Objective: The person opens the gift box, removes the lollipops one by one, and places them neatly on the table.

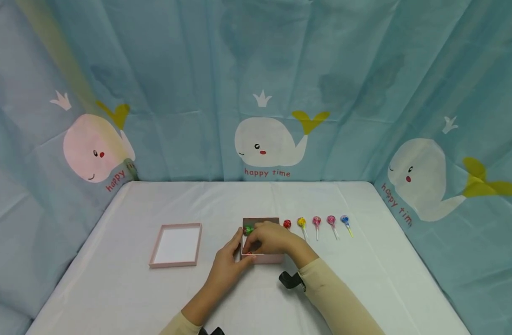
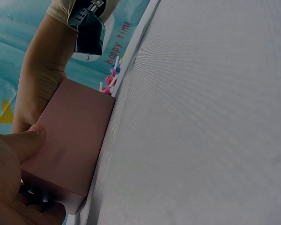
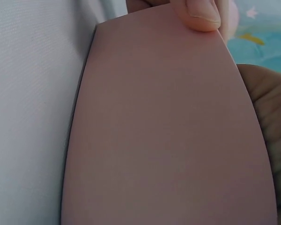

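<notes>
The pink box point(image 1: 262, 256) sits on the table point(image 1: 113, 288) a little right of centre, and both hands meet at it. The left hand point(image 1: 228, 263) comes in from the near left and grips the box's left wall: in the left wrist view its thumb point(image 2: 18, 145) presses flat against the outer pink side while the other fingers curl under the near corner. The right hand point(image 1: 270, 238) reaches across the box from the right, lying over its open top with fingers bent downward; whether it pinches a lollipop inside cannot be told from the head view, since the hand hides its own fingertips. A green lollipop point(image 1: 249, 229) shows in the box's far left corner, just beyond the right hand's fingers, and a thin white stick point(image 1: 256, 254) lies along the near wall under that hand.

The remaining lollipops lie in a row to the right of the box, heads far and sticks pointing near: red lollipop point(image 1: 287, 224) just beside the box, then yellow lollipop point(image 1: 301, 222), two pink ones, and blue lollipop point(image 1: 344, 219) farthest right. The right hand is plainly the nearer one to that row.

The lid point(image 1: 176, 244) lies open side up, well apart to the left.
</notes>
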`<state>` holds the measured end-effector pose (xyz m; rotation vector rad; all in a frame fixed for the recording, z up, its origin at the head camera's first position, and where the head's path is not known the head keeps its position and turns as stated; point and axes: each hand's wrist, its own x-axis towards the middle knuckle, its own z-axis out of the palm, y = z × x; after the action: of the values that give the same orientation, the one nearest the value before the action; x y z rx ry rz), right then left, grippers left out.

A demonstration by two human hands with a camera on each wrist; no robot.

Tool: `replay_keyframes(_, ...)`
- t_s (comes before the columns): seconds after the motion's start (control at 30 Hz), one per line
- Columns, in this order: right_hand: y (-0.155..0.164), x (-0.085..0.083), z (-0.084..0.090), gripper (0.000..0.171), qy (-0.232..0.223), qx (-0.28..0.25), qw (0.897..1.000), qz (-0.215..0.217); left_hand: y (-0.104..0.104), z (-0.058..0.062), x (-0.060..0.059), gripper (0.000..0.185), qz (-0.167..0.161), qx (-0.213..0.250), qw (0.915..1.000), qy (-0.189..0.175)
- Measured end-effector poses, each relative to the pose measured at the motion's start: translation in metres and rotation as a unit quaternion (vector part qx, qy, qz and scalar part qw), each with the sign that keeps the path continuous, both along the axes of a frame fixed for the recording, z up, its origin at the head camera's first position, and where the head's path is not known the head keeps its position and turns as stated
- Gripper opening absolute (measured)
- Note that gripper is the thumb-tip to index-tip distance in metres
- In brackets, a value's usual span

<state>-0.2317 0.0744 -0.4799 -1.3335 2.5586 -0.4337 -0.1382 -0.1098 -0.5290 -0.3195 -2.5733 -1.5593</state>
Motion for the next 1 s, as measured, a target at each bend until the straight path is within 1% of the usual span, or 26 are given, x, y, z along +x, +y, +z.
replay_keyframes(0.1, -0.001, -0.001, -0.001, 0.017, 0.009, 0.002, 1.000, 0.002, -0.001, 0.001, 0.000, 0.093, 0.002, -0.002, 1.0000, 0.000)
replay_keyframes(0.23, 0.000, -0.002, -0.003, 0.015, 0.000, -0.015, 1.000, 0.001, -0.001, 0.003, 0.001, 0.093, 0.001, -0.005, 1.0000, -0.004)
replay_keyframes(0.4, 0.004, -0.005, -0.004, 0.017, -0.029, -0.074, 0.997, -0.013, 0.000, 0.004, 0.001, 0.092, 0.000, -0.002, 1.0000, -0.003)
replay_keyframes(0.53, 0.008, -0.006, -0.002, 0.021, -0.026, -0.113, 0.993, -0.030, 0.001, 0.002, 0.001, 0.091, -0.001, 0.003, 1.0000, -0.003)
replay_keyframes(0.63, 0.011, -0.004, 0.001, 0.022, -0.026, -0.136, 0.989, -0.057, 0.001, 0.000, 0.000, 0.092, -0.002, 0.006, 1.0000, -0.001)
replay_keyframes(0.7, 0.015, -0.002, 0.005, 0.022, -0.036, -0.160, 0.983, -0.085, 0.002, -0.001, 0.000, 0.093, -0.003, 0.005, 1.0000, 0.002)
replay_keyframes(0.8, 0.022, 0.000, 0.012, 0.023, -0.051, -0.211, 0.968, -0.125, 0.002, -0.001, 0.000, 0.094, -0.001, 0.007, 1.0000, 0.004)
replay_keyframes(0.93, 0.031, 0.001, 0.023, 0.025, -0.040, -0.262, 0.950, -0.164, 0.002, 0.000, 0.000, 0.093, 0.002, 0.006, 0.9999, 0.008)
replay_keyframes(1.0, 0.036, 0.002, 0.028, 0.026, -0.025, -0.277, 0.944, -0.177, 0.002, 0.000, 0.000, 0.092, 0.004, 0.006, 0.9999, 0.009)
